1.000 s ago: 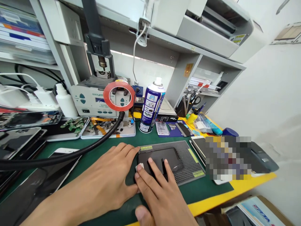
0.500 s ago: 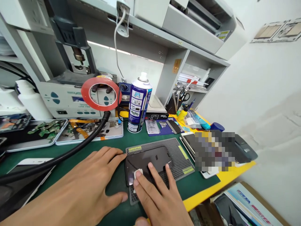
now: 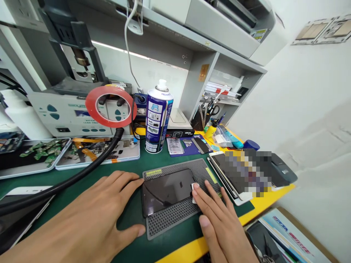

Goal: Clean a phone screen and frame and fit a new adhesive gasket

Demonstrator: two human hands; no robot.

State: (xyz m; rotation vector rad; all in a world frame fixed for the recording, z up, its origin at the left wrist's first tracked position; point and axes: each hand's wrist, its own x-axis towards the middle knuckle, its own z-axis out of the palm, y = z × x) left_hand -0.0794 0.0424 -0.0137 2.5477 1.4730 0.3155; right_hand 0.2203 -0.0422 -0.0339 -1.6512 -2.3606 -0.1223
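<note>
A black smartphone [image 3: 170, 191] lies screen up on a grey honeycomb-patterned mat [image 3: 175, 223]. My left hand [image 3: 101, 212] rests at the phone's left end, its index fingertip touching the upper left corner. The left thumb is spread away on the green work surface, and nothing is in that hand. Under the fingertips of my right hand [image 3: 219, 219] is a small folded white wipe [image 3: 194, 191], pressed at the phone's right end. The remaining right fingers are stretched over the mat.
A spray can [image 3: 159, 117] stands behind the mat. A black hose [image 3: 90, 171] curves at left, before trays of parts [image 3: 98, 153]. Red tape [image 3: 111, 106] hangs on the grey soldering station [image 3: 64, 113]. Stacked phones [image 3: 230, 175] lie at right, near the yellow bench edge [image 3: 186, 252].
My right hand has slid the wipe from the phone's left end to its right end. The left hand keeps its place at the phone's corner. The view has shifted slightly.
</note>
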